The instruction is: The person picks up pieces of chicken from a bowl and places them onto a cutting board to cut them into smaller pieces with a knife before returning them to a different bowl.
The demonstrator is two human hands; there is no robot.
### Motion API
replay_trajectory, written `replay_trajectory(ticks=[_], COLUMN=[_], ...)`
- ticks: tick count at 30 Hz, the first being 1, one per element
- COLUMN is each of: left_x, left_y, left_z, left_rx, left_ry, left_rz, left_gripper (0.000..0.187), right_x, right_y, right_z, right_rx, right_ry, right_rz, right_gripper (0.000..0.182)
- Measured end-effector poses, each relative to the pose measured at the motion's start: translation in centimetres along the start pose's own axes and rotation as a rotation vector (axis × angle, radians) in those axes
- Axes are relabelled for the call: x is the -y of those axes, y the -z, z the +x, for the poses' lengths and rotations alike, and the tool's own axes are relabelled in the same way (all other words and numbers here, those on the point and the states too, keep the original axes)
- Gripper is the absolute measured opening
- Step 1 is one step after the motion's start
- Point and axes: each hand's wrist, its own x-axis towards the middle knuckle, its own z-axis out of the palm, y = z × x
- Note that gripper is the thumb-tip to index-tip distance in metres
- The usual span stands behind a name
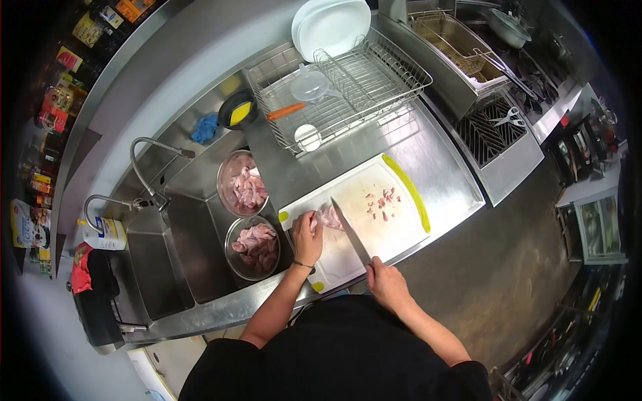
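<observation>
A white cutting board [394,230] with green ends lies on the steel counter. My right hand [388,284] is closed round the handle of a long knife [354,235], whose blade reaches across the board to a piece of raw meat [330,218]. On the left part of the board, my left hand [308,239] holds that meat with bent fingers, just left of the blade. Small meat scraps [383,202] are scattered near the board's right end. Two round bowls of raw meat, an upper one [249,190] and a lower one [256,248], stand left of the board.
Behind the board stands a wire dish rack [354,100] with white plates [331,28]. A double sink [194,234] with faucets [138,150] is at the left. A black pan [231,107] sits beside the rack. Scissors [509,118] and a fryer [455,50] are at the right.
</observation>
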Motion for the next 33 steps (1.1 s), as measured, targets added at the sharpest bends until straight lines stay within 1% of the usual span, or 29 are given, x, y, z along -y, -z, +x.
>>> replay_trajectory(ticks=[1,2,4,5,7,8,9,10,12,13,15,16,17,19,21,25,27,31,33], left_x=[0.1,0.3,0.7,1.1,1.1,1.1,1.4,1.7,1.5,1.1,0.1,0.0,0.0,-0.5,-1.4,-0.8,-0.6,0.0,0.2], left_y=[0.3,0.7,1.6,1.7,2.2,2.4,2.2,2.0,1.4,1.1,0.5,0.1,-0.4,-0.4,0.2,0.0,0.0,-0.1,0.0], left_z=[0.2,0.4,0.4,0.5,0.8,0.9,1.2,1.2,1.1,1.2,1.2,1.1,1.0,0.9,0.6,-0.2,-0.3,-0.9,-1.0], left_rx=[-0.018,-0.019,0.083,0.093,0.110,0.130,0.087,0.084,0.120,0.119,0.081,0.082,0.055,0.030,0.030,0.006,0.006,-0.027,-0.043], left_ry=[-0.109,-0.110,0.077,0.191,0.222,0.252,0.184,0.184,0.247,0.248,0.186,0.185,0.158,0.128,0.018,-0.046,-0.216,-0.174,-0.209], left_rz=[0.126,0.127,0.026,-0.049,-0.086,-0.125,-0.168,-0.167,-0.357,-0.357,-0.489,-0.491,-0.444,-0.400,-0.143,-0.103,-0.073,-0.105,-0.114], left_gripper=[0.022,0.022,0.023,0.022,0.021,0.020,0.020,0.020,0.021,0.021,0.021,0.021,0.019,0.017,0.014,0.011,0.010,0.009,0.011], right_x=[-0.1,-0.2,0.0,-0.1,-0.7,-0.9,-1.0,-0.7,0.2,0.8,1.4,1.5,1.4,1.1,0.7,0.6,0.4,0.2,0.9], right_y=[-0.6,-0.7,-0.9,-0.8,-0.3,0.1,0.7,1.2,2.2,2.6,2.2,1.6,0.8,-0.8,-1.9,-2.7,-3.1,-4.2,-4.9], right_z=[0.2,0.3,0.5,0.7,1.3,1.5,1.6,1.6,1.4,1.2,1.1,1.1,1.1,1.4,1.7,1.7,2.1,3.5,4.6], right_rx=[0.017,0.017,0.014,0.018,-0.023,-0.022,-0.047,-0.072,-0.072,-0.080,-0.090,-0.063,-0.038,-0.028,-0.010,0.037,0.010,0.026,-0.003], right_ry=[0.023,0.025,-0.026,-0.021,-0.077,-0.073,-0.070,-0.067,-0.074,-0.042,-0.011,0.027,0.064,0.056,0.052,0.034,0.024,0.046,0.041], right_rz=[-0.018,-0.017,-0.076,-0.077,-0.106,-0.108,-0.108,-0.107,-0.093,-0.068,-0.045,-0.047,-0.050,-0.049,-0.051,-0.035,-0.120,-0.074,-0.050], right_gripper=[0.022,0.022,0.022,0.022,0.023,0.023,0.022,0.022,0.019,0.019,0.019,0.020,0.021,0.021,0.022,0.021,0.021,0.020,0.021])
